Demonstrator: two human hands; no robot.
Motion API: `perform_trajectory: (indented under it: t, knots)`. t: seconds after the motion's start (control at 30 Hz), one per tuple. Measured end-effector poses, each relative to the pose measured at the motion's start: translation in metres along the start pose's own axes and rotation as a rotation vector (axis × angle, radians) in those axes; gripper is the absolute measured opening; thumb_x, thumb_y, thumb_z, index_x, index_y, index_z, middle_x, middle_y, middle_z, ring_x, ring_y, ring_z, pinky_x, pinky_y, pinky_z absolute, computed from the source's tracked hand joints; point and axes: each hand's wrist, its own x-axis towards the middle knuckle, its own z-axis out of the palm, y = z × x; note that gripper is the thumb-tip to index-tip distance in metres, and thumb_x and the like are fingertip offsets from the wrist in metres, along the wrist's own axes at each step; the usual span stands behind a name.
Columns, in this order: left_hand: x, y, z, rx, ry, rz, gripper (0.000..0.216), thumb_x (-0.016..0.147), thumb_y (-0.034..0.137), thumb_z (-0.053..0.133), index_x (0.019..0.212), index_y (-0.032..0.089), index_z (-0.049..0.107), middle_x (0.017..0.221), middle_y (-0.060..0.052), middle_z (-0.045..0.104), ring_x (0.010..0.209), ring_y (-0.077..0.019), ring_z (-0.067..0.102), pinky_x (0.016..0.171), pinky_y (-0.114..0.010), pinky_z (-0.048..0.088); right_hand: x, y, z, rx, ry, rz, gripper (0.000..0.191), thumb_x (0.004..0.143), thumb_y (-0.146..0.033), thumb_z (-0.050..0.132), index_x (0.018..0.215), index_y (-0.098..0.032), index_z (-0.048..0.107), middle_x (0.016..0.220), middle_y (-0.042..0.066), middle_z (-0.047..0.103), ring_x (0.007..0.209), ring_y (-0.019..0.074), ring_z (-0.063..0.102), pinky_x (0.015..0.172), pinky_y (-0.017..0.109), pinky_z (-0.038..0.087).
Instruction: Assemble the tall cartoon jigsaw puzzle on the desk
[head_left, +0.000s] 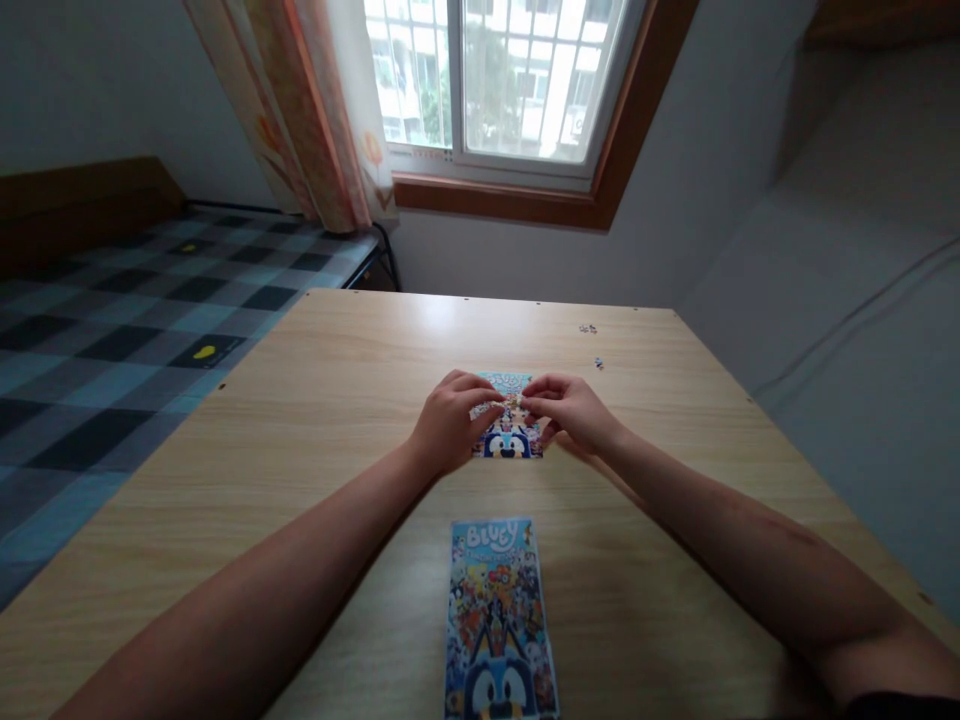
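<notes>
A small jigsaw puzzle (508,443) with a blue cartoon dog face lies on the table, mostly assembled, both hands over its sides. My left hand (454,415) rests on its left edge, fingers stretched across the picture and thumb apart. At the right side, my right hand (570,408) has its thumb and fingertips pinched together near the puzzle's middle, on what looks like a small puzzle piece. The fingers partly cover the picture there. Nearer to me lies a picture card (496,610) titled "BLUEY", showing the same dog face and many small figures.
Some loose puzzle pieces (588,329) lie near the table's far right, with more loose pieces (598,363) closer in. The wooden table (337,400) has a bed (150,310) with a checked cover to its left. Beyond are a curtain (300,110) and a barred window (517,90).
</notes>
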Motion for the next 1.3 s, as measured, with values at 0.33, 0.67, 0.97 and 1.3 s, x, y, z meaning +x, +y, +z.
perform_trajectory:
  t: [0.33,0.67,0.97,1.3]
  knots:
    - [0.001,0.002,-0.002,0.01,-0.009,-0.009,0.01,0.092,0.027,0.068,0.09,0.023,0.076,0.094,-0.004,0.076,0.092,-0.0211,0.063,0.087,-0.04,0.053,0.001,-0.003,-0.006,-0.268,0.028,-0.183,0.027,0.075,-0.043,0.079,0.088,-0.02,0.074,0.083,0.006,0.073,0.069,0.0185,0.068,0.045,0.029,0.057]
    - [0.0,0.0,0.002,-0.004,0.022,-0.063,0.008,0.091,0.028,0.07,0.089,0.025,0.077,0.092,-0.004,0.076,0.091,-0.0214,0.064,0.086,-0.041,0.053,-0.005,-0.008,-0.01,-0.904,-0.008,-0.735,0.012,0.09,-0.032,0.069,0.093,-0.029,0.08,0.1,0.003,0.078,0.091,0.0195,0.072,0.076,0.034,0.057]
    - [0.0,0.001,0.002,-0.019,0.017,-0.055,0.008,0.091,0.027,0.069,0.088,0.025,0.077,0.091,-0.003,0.076,0.091,-0.0212,0.064,0.085,-0.04,0.054,-0.002,-0.006,-0.009,-0.977,-0.021,-0.827,0.015,0.093,-0.031,0.066,0.093,-0.032,0.08,0.1,0.002,0.079,0.095,0.0209,0.072,0.089,0.041,0.057]
    - [-0.001,-0.006,0.007,0.116,-0.014,-0.159,0.015,0.09,0.022,0.065,0.097,0.025,0.078,0.1,-0.006,0.075,0.097,-0.0246,0.062,0.092,-0.046,0.052,0.012,0.0,-0.027,-0.988,0.045,-0.744,0.014,0.092,-0.028,0.067,0.095,-0.029,0.081,0.099,0.003,0.08,0.092,0.0206,0.073,0.087,0.037,0.056]
